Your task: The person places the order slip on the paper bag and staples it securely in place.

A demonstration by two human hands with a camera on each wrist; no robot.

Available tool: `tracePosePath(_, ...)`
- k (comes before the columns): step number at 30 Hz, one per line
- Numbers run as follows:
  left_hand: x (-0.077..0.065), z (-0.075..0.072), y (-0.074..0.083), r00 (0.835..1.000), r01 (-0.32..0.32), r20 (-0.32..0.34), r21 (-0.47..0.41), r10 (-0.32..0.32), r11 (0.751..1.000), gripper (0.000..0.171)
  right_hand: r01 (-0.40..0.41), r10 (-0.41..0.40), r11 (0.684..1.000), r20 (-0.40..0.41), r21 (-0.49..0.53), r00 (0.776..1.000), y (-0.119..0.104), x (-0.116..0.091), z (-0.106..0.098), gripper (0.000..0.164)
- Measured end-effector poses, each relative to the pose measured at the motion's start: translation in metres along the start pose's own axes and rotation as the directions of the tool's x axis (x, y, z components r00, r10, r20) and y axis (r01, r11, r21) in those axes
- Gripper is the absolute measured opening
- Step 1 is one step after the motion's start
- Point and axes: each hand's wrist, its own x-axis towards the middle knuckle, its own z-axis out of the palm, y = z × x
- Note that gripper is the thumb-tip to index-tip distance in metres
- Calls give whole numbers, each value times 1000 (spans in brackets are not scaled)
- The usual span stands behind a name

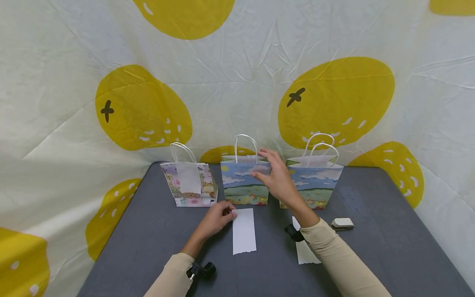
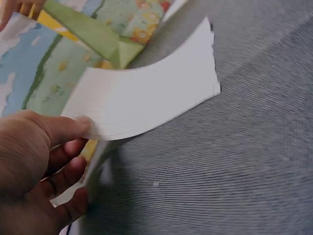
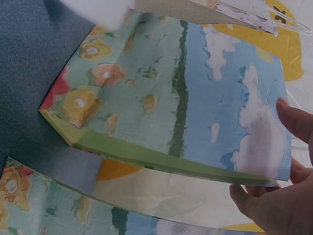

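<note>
My left hand [image 1: 217,220] pinches a corner of a white paper strip [image 1: 243,231] between thumb and forefinger. In the left wrist view the strip [image 2: 156,93] curves away over the table, its far end torn ragged. The right hand [image 1: 276,175] is at the top right corner of the middle paper gift bag [image 1: 241,185], which has a painted sky and flower meadow. In the right wrist view its thumb [image 3: 293,117] is by the top edge of this bag [image 3: 146,98], while other fingers reach behind the corner. The bag stands upright, white twisted handle up.
To the right stands a matching meadow bag [image 1: 313,181]; at left, a pink animal-print bag [image 1: 208,187] has a white paper piece [image 1: 189,179] over its front. Another torn strip [image 1: 306,251] lies under the right forearm, near a small white-topped stapler-like object [image 1: 342,223] on the dark table [image 1: 148,247].
</note>
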Motion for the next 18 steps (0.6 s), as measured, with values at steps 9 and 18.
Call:
tracePosePath(9,9,-19,18,996,-30,-86,-100,21,995,6,15,-15,1000,5,-4,1000,3,1,-1,73)
tracePosePath(18,24,-35,42,980,-72,-193,-126,47,989,5,38,-38,999,23,-4,999,5,4,-1,75)
